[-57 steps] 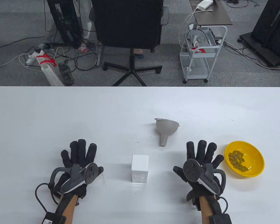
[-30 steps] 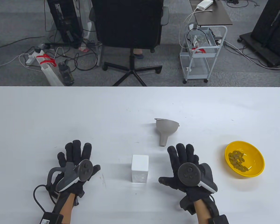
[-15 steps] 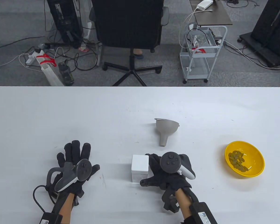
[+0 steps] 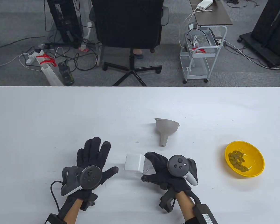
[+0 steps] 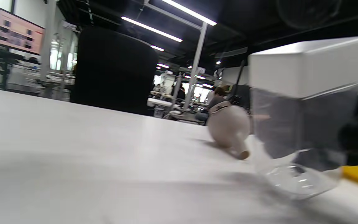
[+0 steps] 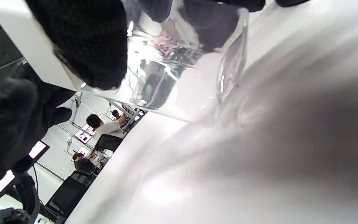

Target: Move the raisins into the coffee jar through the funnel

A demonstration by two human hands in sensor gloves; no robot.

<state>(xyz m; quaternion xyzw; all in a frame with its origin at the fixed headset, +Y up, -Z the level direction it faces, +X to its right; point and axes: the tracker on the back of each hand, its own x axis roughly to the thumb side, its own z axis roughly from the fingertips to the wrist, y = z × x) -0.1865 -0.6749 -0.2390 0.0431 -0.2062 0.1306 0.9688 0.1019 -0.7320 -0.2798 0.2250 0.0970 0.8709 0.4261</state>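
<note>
The coffee jar (image 4: 136, 164), clear glass with a square white lid, is tilted to the left near the table's front middle. My right hand (image 4: 154, 169) grips its glass body from the right; the right wrist view shows gloved fingers (image 6: 82, 46) wrapped on the jar (image 6: 179, 68). My left hand (image 4: 96, 161) is open with spread fingers just left of the jar, not touching it. The left wrist view shows the jar (image 5: 303, 102) tilted, one base edge on the table. A grey funnel (image 4: 166, 130) lies on its side behind the jar. A yellow bowl (image 4: 244, 159) holds raisins (image 4: 238, 161) at the right.
The white table (image 4: 60, 116) ends at a far edge, with an office chair (image 4: 128, 30), a wire cart (image 4: 200, 53) and floor cables beyond it. The funnel also shows in the left wrist view (image 5: 228, 127), behind the jar.
My right hand moved left from beside the bowl to the jar, gripped it and tilted it to the left. My left hand moved right and forward toward the jar.
</note>
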